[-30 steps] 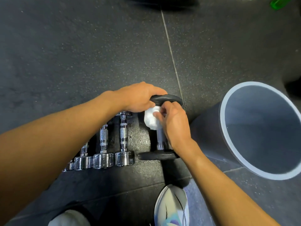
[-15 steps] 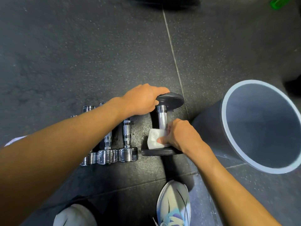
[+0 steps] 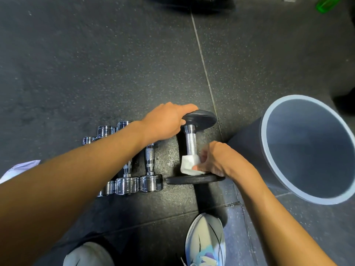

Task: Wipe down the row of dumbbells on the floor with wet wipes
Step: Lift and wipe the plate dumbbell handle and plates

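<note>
Down on the dark rubber floor (image 3: 115, 64), we had both hands on the black dumbbell (image 3: 191, 141), which lay between them at the right end of the row. Our left hand (image 3: 165, 121) grasped the far plate, fingers curled over its rim, while our right hand (image 3: 217, 160) pinched a folded white wet wipe (image 3: 189, 166) against the knurled metal handle, down where it met the near plate. Just left of the black dumbbell, partly beneath our left forearm, the smaller chrome dumbbells (image 3: 150, 182) lay side by side, their near heads lined up; we could not tell how many, because the arm hid part of the row. To the right of our right hand stood a grey bin (image 3: 244, 146), its mouth facing up at us and its wall close to the wrist. Below that wrist a pale running shoe (image 3: 204, 239) rested on the floor. Far beyond both hands, a green object (image 3: 326, 3) was cut off by the frame's edge.
</note>
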A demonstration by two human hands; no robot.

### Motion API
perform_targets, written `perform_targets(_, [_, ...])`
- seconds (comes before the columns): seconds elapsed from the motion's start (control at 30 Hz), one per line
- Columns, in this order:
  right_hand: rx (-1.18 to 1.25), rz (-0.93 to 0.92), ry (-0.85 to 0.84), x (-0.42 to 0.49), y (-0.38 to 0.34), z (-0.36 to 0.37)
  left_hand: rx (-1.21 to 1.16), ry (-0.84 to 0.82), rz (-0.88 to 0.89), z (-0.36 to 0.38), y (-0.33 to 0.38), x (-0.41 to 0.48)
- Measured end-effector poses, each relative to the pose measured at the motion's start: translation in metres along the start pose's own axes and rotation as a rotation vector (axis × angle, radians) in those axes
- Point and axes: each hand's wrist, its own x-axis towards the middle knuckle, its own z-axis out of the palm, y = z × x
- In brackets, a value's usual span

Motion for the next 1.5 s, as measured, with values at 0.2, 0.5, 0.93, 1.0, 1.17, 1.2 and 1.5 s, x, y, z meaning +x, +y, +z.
perform_targets(0.2, [0.723, -0.053, 0.241, 0.016, 0.019, 0.032, 0.007, 0.014, -0.018, 0.002, -0.001, -0.001])
perform_targets(0.5, [1.862, -0.266, -0.23, 0.052, 0.006, 0.007, -0.002, 0.039, -0.013, 0.005, -0.005, -0.002])
perform_targets(0.93, [1.017, -0.155, 0.288, 0.034, -0.003, 0.024, -0.025, 0.063, 0.008, 0.006, -0.009, -0.005])
perform_targets(1.0, [1.02, -0.09, 0.513, 0.045, -0.008, 0.026, -0.04, 0.057, 0.011, 0.006, -0.008, -0.005])
perform_targets(1.17, [1.719, -0.219, -0.038, 0.062, -0.013, 0.011, -0.042, 0.049, 0.005, 0.006, -0.009, -0.007])
perform_targets(1.2, [1.747, -0.254, -0.178, 0.065, -0.011, 0.009, -0.037, 0.051, 0.001, 0.005, -0.01, -0.008])
perform_targets(1.5, [1.596, -0.192, -0.063, 0.069, -0.023, 0.009, -0.026, 0.051, -0.002, 0.005, -0.007, -0.006])
